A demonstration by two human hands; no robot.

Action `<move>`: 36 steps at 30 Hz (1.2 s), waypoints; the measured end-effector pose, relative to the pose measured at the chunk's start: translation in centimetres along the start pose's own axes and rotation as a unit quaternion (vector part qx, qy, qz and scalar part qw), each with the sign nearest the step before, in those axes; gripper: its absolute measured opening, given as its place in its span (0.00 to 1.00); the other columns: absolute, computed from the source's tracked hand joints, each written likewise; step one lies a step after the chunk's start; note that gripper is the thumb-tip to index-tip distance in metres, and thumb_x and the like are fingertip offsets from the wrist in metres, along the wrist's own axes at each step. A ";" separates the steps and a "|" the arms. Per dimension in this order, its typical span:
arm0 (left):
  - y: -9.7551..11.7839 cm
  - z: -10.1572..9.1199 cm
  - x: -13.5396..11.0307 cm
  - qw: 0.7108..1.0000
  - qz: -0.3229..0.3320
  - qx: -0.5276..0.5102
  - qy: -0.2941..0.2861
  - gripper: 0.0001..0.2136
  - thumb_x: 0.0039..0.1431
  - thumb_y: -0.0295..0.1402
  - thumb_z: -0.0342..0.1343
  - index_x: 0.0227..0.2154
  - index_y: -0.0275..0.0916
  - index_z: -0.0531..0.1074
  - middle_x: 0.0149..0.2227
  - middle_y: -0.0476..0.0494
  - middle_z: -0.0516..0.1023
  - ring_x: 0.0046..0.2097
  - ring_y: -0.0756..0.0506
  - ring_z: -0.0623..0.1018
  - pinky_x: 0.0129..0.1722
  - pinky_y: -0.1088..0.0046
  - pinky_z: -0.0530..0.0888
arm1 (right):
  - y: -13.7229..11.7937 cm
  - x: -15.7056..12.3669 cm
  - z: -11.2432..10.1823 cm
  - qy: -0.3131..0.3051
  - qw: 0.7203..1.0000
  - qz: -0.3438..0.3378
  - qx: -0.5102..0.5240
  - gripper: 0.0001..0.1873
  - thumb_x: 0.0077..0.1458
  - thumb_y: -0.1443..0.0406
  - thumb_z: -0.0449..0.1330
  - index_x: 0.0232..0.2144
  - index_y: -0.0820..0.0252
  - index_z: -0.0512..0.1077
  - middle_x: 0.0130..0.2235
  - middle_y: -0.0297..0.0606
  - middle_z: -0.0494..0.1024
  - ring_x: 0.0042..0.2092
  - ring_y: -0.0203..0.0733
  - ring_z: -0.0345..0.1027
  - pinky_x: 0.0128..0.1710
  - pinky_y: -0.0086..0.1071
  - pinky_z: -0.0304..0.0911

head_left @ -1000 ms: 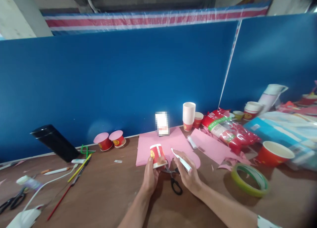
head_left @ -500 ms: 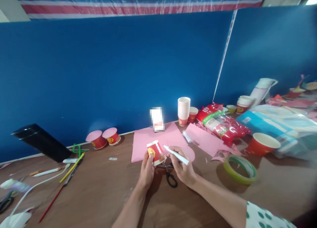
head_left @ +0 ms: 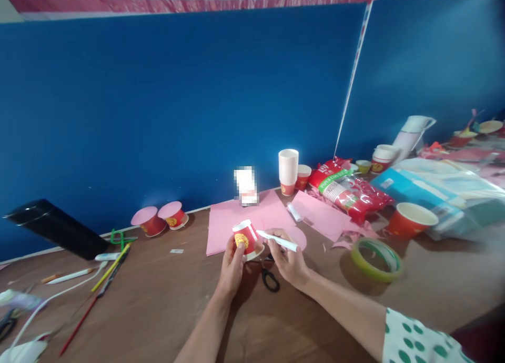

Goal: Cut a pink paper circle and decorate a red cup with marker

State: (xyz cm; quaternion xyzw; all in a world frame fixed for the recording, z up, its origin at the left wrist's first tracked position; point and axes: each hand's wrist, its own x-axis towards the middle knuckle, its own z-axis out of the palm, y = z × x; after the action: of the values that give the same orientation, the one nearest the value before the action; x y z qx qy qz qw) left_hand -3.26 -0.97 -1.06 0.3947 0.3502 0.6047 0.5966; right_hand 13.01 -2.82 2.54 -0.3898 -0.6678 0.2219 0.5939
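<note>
A red paper cup (head_left: 248, 237) with a yellow print and white edges is in my left hand (head_left: 232, 265), thumb across its front. My right hand (head_left: 288, 260) grips a white pen (head_left: 282, 241), its tip close to the cup's right side; whether it touches I cannot tell. Below the hands lie scissors (head_left: 270, 280) with black handles, the blades partly hidden by the cup and fingers. Behind the cup is a sheet of pink paper (head_left: 221, 223), partly covered by my hands. A small white cylinder (head_left: 294, 212) rests at its right edge.
Two red cups with pink discs on top (head_left: 173, 215) stand left along the blue partition (head_left: 177, 100). A black bottle (head_left: 55, 229) leans there. Right are stacked white cups (head_left: 288, 168), a red plastic bag (head_left: 351, 189), a tape roll (head_left: 376, 260) and an orange cup (head_left: 412, 219).
The cup has turned slightly upright in my left hand. The pen lies flatter now, with its tip nearer the cup. The whole view has shifted a little.
</note>
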 end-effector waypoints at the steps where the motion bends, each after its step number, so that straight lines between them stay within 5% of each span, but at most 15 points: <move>1: 0.0 0.0 0.0 1.000 0.000 0.000 -0.002 0.20 0.58 0.41 0.58 0.53 0.43 0.68 0.46 0.44 0.78 0.47 0.43 0.77 0.51 0.64 0.70 | 0.0 0.0 0.0 0.000 1.000 -0.002 -0.001 0.10 0.66 0.63 0.51 0.43 0.59 0.69 0.37 0.42 0.76 0.37 0.42 0.73 0.38 0.33 0.71; 36: 0.5 0.3 -0.2 0.991 0.023 0.129 0.021 0.21 0.55 0.45 0.61 0.49 0.41 0.71 0.45 0.42 0.79 0.47 0.40 0.77 0.49 0.65 0.71 | -1.2 0.3 0.0 -0.025 0.996 -0.058 -0.060 0.10 0.65 0.66 0.52 0.44 0.58 0.72 0.38 0.42 0.79 0.40 0.44 0.74 0.42 0.37 0.72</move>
State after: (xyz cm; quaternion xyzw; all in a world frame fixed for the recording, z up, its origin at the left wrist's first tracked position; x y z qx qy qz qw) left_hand -3.20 -1.21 -0.53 0.4633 0.4284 0.5767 0.5189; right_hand 12.75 -3.33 3.62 -0.3796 -0.7161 0.1563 0.5645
